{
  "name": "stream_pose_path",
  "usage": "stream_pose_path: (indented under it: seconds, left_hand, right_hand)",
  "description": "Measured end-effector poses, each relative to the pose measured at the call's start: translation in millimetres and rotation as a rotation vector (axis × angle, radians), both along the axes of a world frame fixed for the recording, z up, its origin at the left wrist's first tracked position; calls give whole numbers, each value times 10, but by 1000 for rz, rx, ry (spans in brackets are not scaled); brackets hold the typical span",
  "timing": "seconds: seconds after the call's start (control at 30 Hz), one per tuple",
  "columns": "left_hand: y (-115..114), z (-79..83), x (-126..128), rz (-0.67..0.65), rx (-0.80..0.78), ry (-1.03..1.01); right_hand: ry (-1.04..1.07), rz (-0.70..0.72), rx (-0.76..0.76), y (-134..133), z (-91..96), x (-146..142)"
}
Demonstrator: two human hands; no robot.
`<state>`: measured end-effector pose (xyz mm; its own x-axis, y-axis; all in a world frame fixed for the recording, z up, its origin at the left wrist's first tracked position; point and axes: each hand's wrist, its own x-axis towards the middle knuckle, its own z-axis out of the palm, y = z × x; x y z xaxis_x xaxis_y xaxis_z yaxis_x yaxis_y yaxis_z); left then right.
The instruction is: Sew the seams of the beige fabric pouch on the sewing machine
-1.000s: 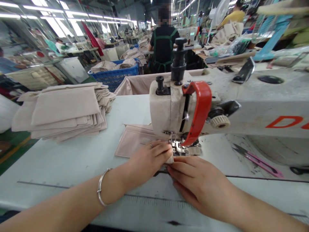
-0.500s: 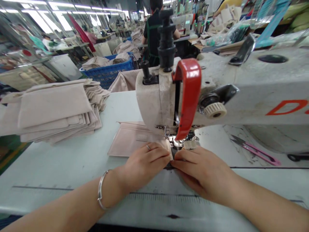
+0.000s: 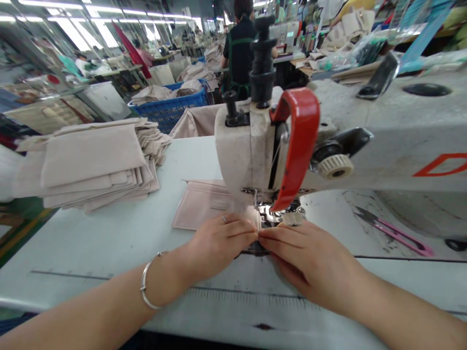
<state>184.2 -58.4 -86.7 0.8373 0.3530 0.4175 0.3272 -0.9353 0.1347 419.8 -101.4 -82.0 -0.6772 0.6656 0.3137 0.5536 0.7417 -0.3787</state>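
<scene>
A pale pink fabric panel (image 3: 195, 206) with a small stitched label (image 3: 218, 204) lies on the sewing machine bed, its right edge at the presser foot (image 3: 269, 215). My left hand (image 3: 223, 240), with a ring and a silver bangle (image 3: 144, 287), presses its closed fingers on the panel's near right corner. Just right of the foot, my right hand (image 3: 304, 248) has its fingers bunched, thumb underneath. Its fingertips meet the left ones at the panel's edge. The sewing machine head (image 3: 237, 155) stands directly above, with a red guard (image 3: 299, 146); the needle point is hidden.
A stack of folded pink fabric pieces (image 3: 93, 160) lies at the left of the table. Pink-handled thread snips (image 3: 396, 233) rest right, under the machine arm (image 3: 394, 131). Behind are a blue basket (image 3: 171, 104) of fabric and a co-worker (image 3: 239, 53) facing away.
My right fingertips have moved in to meet the left fingertips at the panel's edge. The panel has shifted slightly away from me. The whole view has swung a little left.
</scene>
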Motion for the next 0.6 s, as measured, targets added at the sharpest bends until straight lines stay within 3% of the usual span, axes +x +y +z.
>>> stream_pose_path:
  seconds: [0.33,0.6]
  left_hand:
    - [277,42,50,111,-125,55]
    - [448,-62,53,229,-3,26]
  right_hand:
    - [-75,-129,40,50,-74,-84]
    - [-88,-127,54,44,-98,-69]
